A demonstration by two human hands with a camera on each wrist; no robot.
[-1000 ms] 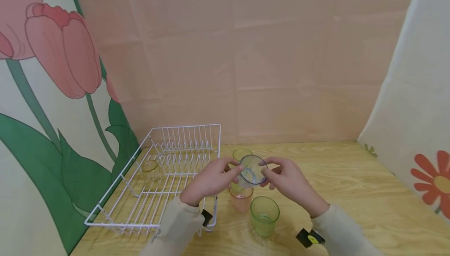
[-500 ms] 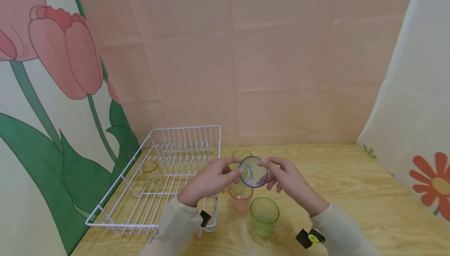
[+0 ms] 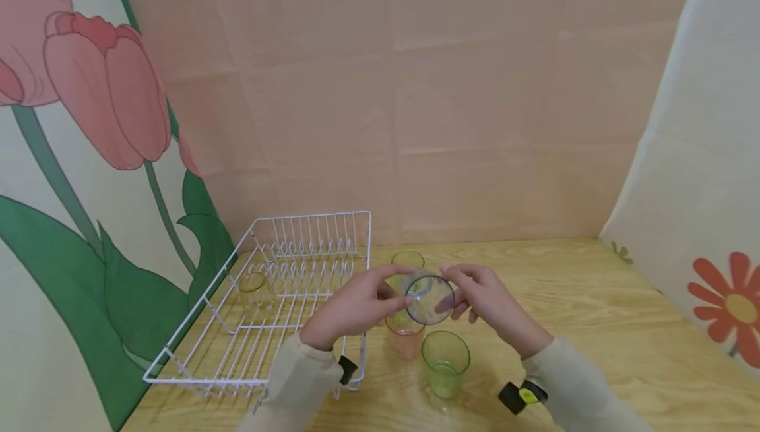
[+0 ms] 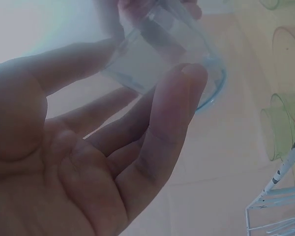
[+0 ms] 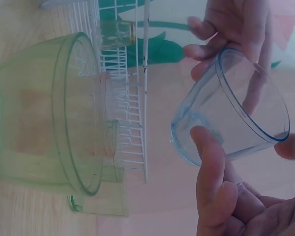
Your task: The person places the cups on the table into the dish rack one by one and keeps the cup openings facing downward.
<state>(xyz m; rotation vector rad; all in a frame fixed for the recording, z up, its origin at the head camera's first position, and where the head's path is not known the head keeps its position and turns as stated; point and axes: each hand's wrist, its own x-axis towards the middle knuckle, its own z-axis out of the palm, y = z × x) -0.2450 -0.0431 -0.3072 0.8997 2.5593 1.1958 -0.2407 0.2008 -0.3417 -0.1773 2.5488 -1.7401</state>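
A clear blue-rimmed plastic cup is held up between both hands, tilted with its mouth toward the head camera. On its left side, my left hand pinches the wall near the rim with thumb and fingers. Opposite, my right hand grips the cup; in the right wrist view one fingertip presses by the base and another digit touches the rim. Below the hands, a green cup stands upright on the table. A pinkish-orange cup stands beside it, and a yellow-green cup lies partly hidden behind the left hand.
To the left sits a white wire dish rack with a small amber-rimmed glass in it. A pinkish backdrop rises behind the wooden table, with flower-printed cloth at both sides.
The blue-rimmed cup has turned between the hands and come slightly lower and nearer the front. My right fingers have shifted along it; the other cups and rack stay put.
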